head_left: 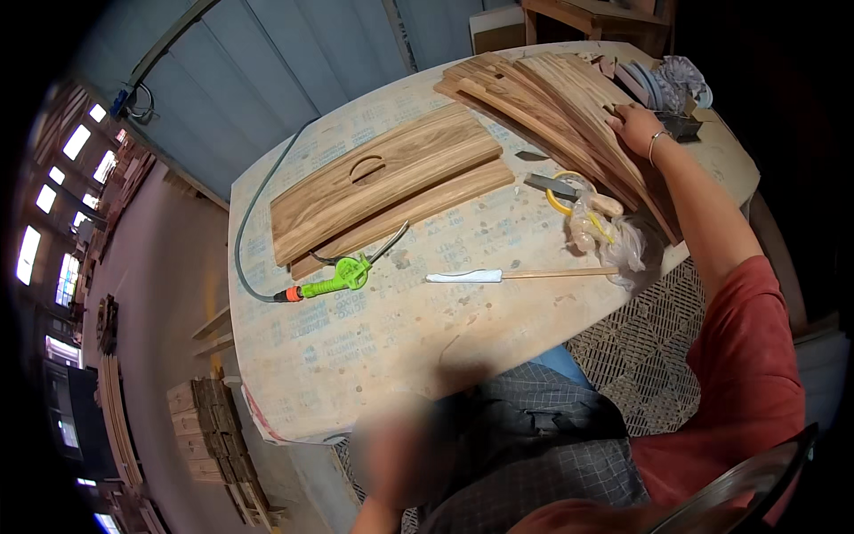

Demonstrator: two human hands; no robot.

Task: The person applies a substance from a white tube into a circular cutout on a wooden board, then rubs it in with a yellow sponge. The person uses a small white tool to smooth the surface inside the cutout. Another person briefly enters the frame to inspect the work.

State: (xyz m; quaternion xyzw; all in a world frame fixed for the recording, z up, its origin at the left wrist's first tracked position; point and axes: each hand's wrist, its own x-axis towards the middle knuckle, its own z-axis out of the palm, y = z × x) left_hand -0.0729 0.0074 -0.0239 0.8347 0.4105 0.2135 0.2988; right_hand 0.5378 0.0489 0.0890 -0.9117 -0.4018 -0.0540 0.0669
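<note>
At the far right of the table, my right hand (635,131) has its fingers bent over the edge of the top wooden board (569,82) in a fanned stack; its thumb is hard to make out. My left hand (405,449) is low in the view, in front of my apron, and too blurred for its fingers to show. To the left lies a wooden panel (382,178) with a curved cut in its face, partly over another board (427,206). A green air blow gun (342,278) with a bent metal nozzle rests in front of them.
A grey hose (245,240) runs along the table's left side. Nearer me lies a stick with a white wrapped end (464,277). Crumpled plastic bags (609,233), a yellow tape ring (558,200) and a dark blade (547,185) sit beside the stack. Timber (209,427) is piled on the floor.
</note>
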